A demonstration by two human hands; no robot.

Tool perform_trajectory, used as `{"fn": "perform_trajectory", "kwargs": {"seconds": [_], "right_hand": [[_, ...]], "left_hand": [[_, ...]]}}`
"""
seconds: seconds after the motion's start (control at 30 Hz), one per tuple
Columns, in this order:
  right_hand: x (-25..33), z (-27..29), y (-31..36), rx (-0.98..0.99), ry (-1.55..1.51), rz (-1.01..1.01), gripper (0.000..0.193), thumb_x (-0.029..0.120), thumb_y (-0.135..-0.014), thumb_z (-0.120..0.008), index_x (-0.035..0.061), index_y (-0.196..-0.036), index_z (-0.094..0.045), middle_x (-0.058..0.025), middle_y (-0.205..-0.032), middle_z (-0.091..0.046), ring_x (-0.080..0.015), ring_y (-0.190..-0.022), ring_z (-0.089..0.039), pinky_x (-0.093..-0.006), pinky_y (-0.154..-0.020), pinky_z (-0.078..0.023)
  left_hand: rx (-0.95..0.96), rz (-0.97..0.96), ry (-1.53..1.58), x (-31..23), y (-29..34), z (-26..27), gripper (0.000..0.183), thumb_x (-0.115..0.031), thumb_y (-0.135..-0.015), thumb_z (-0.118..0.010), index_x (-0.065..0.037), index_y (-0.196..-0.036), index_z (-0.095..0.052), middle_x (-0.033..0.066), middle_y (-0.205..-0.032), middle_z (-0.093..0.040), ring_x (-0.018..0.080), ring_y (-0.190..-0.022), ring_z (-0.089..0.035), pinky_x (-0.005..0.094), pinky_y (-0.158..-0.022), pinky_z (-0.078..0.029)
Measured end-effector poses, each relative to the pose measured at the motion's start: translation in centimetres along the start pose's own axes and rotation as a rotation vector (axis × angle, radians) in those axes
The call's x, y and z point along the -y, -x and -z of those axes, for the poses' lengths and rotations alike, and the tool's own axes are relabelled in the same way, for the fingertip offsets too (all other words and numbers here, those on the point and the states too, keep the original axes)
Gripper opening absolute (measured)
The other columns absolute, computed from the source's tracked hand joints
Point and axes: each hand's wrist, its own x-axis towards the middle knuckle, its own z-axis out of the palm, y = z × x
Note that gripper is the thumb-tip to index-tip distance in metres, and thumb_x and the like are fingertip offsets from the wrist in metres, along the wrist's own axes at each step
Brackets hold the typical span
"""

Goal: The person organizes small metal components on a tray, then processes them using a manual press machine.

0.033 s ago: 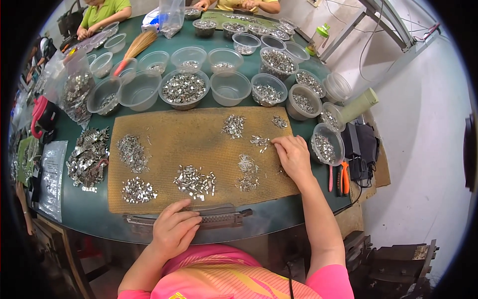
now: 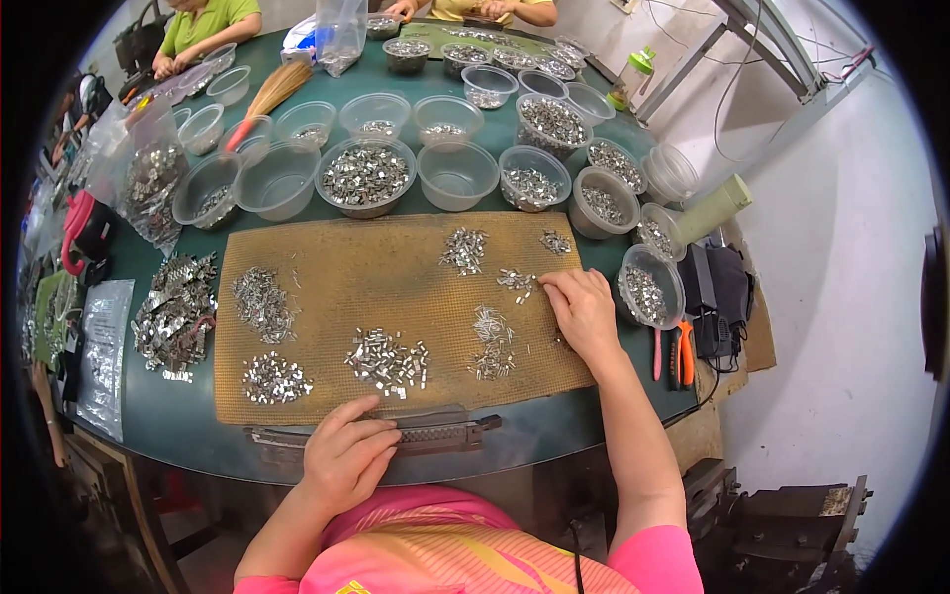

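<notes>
A tan textured mat [image 2: 332, 233] lies before me with several small heaps of silvery metal pieces on it. My right hand [image 2: 586, 315] rests on the mat's right side, its thumb and fingertips drawn together beside a small pile of metal pieces [image 2: 515, 284]. Whatever is between those fingertips is too small to make out. At the mat's front edge, my left hand [image 2: 346, 453] lies with fingers loosely stretched out over a dark slotted rail [image 2: 440, 437]. Just beyond its index finger is a heap of short metal pieces [image 2: 388, 361]. Thin pin-like pieces [image 2: 492, 342] lie nearer the right hand.
Clear plastic tubs, among them a full one [image 2: 366, 178], line the mat's far side and curve round to a tub [image 2: 648, 287] at right. Orange-handled pliers [image 2: 683, 354] lie there. Metal strips [image 2: 176, 312] are piled at left. A broom [image 2: 272, 97] lies farther back. Two people work across the table.
</notes>
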Motion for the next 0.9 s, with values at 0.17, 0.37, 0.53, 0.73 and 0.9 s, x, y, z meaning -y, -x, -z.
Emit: {"fn": "perform_trajectory", "kwargs": {"seconds": [0.17,0.37,0.53,0.73,0.9], "right_hand": [[1.0,-0.4,0.0,-0.02,0.087,0.006,0.006,0.015,-0.093,-0.07,0.0128,-0.097,-0.073,-0.0038,-0.095,-0.069,-0.0277,-0.099,-0.065,-0.0529,-0.106,-0.042],[1.3,-0.4,0.3,0.019,0.146,0.011,0.004,0.013,-0.091,-0.071,0.0096,-0.093,-0.069,-0.0056,-0.094,-0.065,-0.0283,-0.1,-0.063,-0.0584,-0.108,-0.039],[2.5,1.2,1.0,-0.001,0.076,0.092,0.01,0.009,-0.09,-0.07,0.0069,-0.096,-0.062,-0.0073,-0.1,-0.065,-0.0298,-0.103,-0.062,-0.0604,-0.111,-0.036],[9.5,3.7,5.3,0.211,-0.208,0.283,0.016,0.007,-0.089,-0.071,0.0087,-0.101,-0.06,-0.0088,-0.106,-0.065,-0.0296,-0.115,-0.063,-0.0616,-0.115,-0.034],[12.8,3.7,8.4,0.31,-0.266,0.327,0.02,0.003,-0.085,-0.075,0.0086,-0.099,-0.062,-0.0059,-0.106,-0.067,-0.0267,-0.117,-0.065,-0.0621,-0.117,-0.032]], "left_hand": [[0.002,0.001,0.0,-0.1,0.1,0.0,0.023,-0.003,-0.079,-0.078,-0.005,-0.102,-0.075,0.0094,-0.102,-0.075,0.0366,-0.113,-0.068,0.0445,-0.092,-0.056],[0.016,0.015,-0.001,-0.2,0.0,0.1,0.023,-0.003,-0.079,-0.079,-0.005,-0.102,-0.076,0.0096,-0.102,-0.074,0.0363,-0.112,-0.069,0.0448,-0.091,-0.056],[0.029,0.024,-0.008,-0.4,-0.4,0.3,0.023,-0.003,-0.078,-0.079,-0.005,-0.101,-0.076,0.01,-0.103,-0.075,0.036,-0.109,-0.07,0.0436,-0.09,-0.057],[0.012,0.018,-0.072,-0.1,-0.3,-0.2,0.025,-0.005,-0.077,-0.08,-0.006,-0.102,-0.076,0.0073,-0.102,-0.075,0.0316,-0.106,-0.071,0.0401,-0.084,-0.057],[0.014,-0.009,-0.055,-0.1,-0.4,-0.3,0.026,-0.007,-0.077,-0.081,-0.007,-0.102,-0.076,0.0065,-0.102,-0.075,0.0297,-0.102,-0.071,0.0387,-0.082,-0.056]]}}
